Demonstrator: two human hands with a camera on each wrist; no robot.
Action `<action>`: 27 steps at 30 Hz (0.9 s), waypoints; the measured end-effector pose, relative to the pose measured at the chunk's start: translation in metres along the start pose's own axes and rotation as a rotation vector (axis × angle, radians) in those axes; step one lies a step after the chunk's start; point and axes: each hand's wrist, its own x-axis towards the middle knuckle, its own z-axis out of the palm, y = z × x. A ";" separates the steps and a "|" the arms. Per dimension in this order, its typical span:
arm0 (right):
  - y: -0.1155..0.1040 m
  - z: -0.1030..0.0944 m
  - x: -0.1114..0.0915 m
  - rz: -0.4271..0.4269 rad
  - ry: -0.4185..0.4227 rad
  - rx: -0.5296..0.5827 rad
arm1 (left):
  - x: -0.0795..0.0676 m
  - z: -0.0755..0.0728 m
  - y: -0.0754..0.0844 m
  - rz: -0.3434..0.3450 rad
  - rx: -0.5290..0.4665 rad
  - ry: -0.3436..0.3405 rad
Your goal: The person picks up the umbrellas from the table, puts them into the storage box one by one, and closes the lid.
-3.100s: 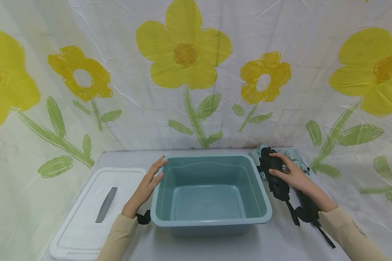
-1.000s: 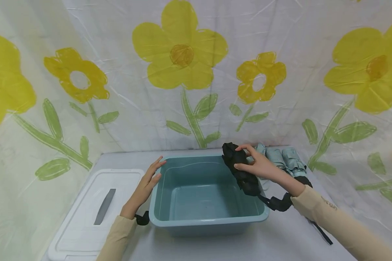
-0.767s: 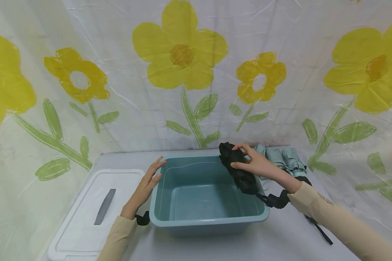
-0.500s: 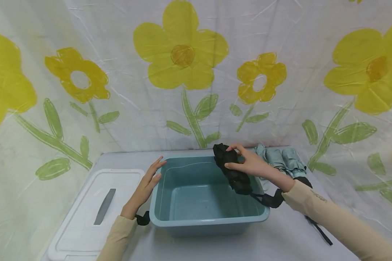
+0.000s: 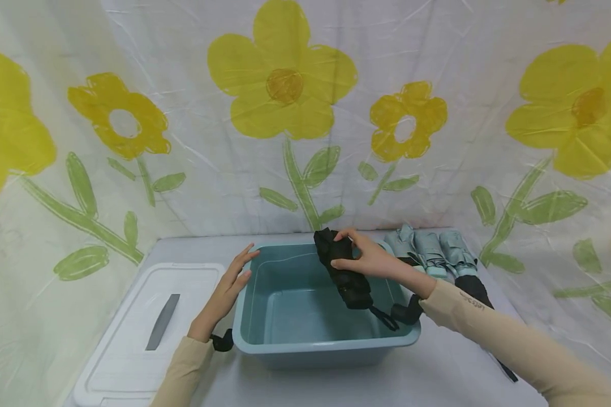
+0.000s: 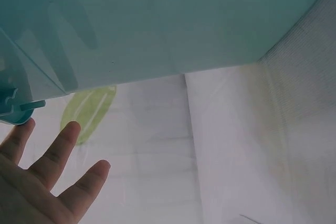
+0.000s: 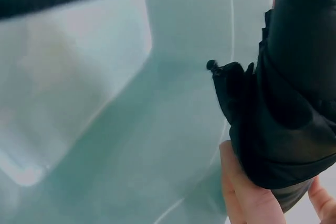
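Note:
My right hand point(image 5: 369, 257) grips a folded black umbrella point(image 5: 348, 277) over the right half of a blue-green plastic tub point(image 5: 326, 346). The umbrella is tilted, its wrist strap point(image 5: 385, 319) dangling toward the tub's right side. In the right wrist view, fingers point(image 7: 247, 192) wrap the black umbrella point(image 7: 294, 114) above the tub's inner wall point(image 7: 184, 108). My left hand point(image 5: 229, 288) is at the tub's left rim with fingers spread and straight. From the left wrist view, its fingers point(image 6: 63, 148) are by the tub's outer wall point(image 6: 157, 30) near a rim corner.
Several folded light blue-green umbrellas point(image 5: 430, 251) lie at the back right of the table. Another black umbrella point(image 5: 473, 287) lies there, partly hidden by my right forearm. A white lid point(image 5: 127, 333) with a grey handle lies left of the tub. A flowered curtain hangs behind.
My right hand has lifted the black umbrella from the right side of the table and carried it left over the tub. My left hand has stayed in place.

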 end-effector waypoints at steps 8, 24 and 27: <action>-0.004 0.016 0.007 -0.011 -0.039 0.024 | 0.000 0.000 0.000 -0.002 0.004 -0.001; -0.008 0.049 0.018 0.042 -0.075 -0.010 | 0.001 -0.001 0.000 0.011 0.011 -0.026; -0.009 0.055 0.021 0.047 -0.071 -0.001 | 0.001 -0.001 0.000 0.001 0.011 -0.023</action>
